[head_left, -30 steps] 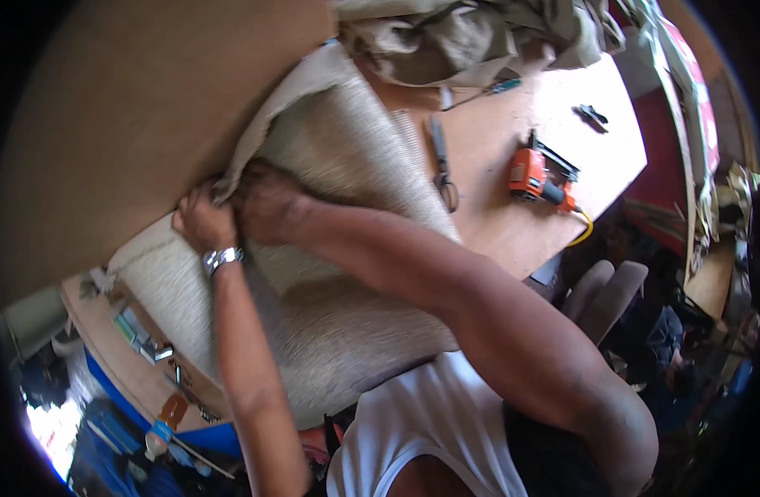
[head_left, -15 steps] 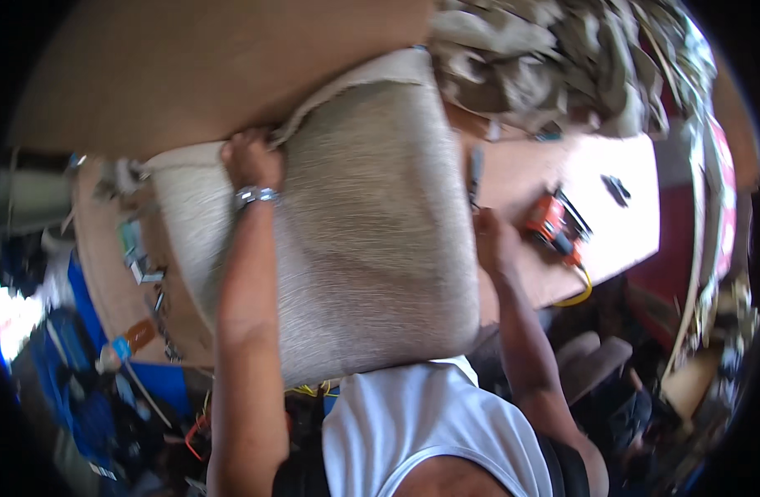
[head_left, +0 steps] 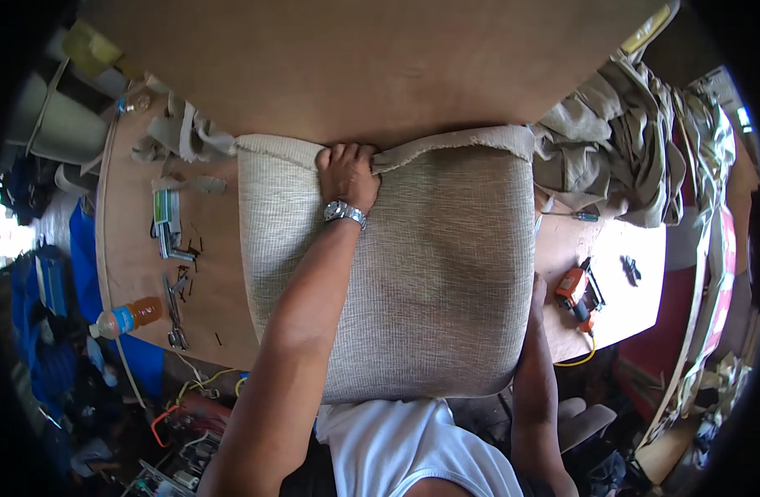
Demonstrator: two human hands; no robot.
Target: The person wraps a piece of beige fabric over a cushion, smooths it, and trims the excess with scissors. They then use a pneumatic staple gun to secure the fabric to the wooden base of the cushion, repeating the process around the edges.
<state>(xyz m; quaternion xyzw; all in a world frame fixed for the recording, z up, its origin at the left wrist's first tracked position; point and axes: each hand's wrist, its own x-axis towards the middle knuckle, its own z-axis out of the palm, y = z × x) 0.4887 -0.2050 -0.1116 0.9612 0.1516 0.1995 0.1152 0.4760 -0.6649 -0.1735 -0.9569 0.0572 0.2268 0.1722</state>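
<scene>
A padded cushion (head_left: 429, 273) covered in beige-grey woven fabric stands between my arms, its near end against my white shirt. At its far end, the cover has a loose, frayed edge (head_left: 454, 147). My left hand (head_left: 349, 176), with a metal watch on the wrist, is closed over that edge, fingers bent around the fabric beside a fold. My right hand (head_left: 538, 291) lies along the cushion's right side, low down. Its fingers are hidden behind the cushion, so I cannot see what they hold.
On the wooden table (head_left: 135, 240), an orange nail gun (head_left: 574, 286) with a yellow hose and a screwdriver (head_left: 583, 216) lie right. Crumpled fabric (head_left: 603, 141) is heaped far right. Left are staple strips (head_left: 166, 219), scissors (head_left: 175, 319) and a bottle (head_left: 131, 317). A brown board (head_left: 380, 66) fills the far side.
The cushion now appears squarer to me, turned from its slant. My left hand still grips its far edge. My right hand has gone lower along the side, its fingers now out of sight.
</scene>
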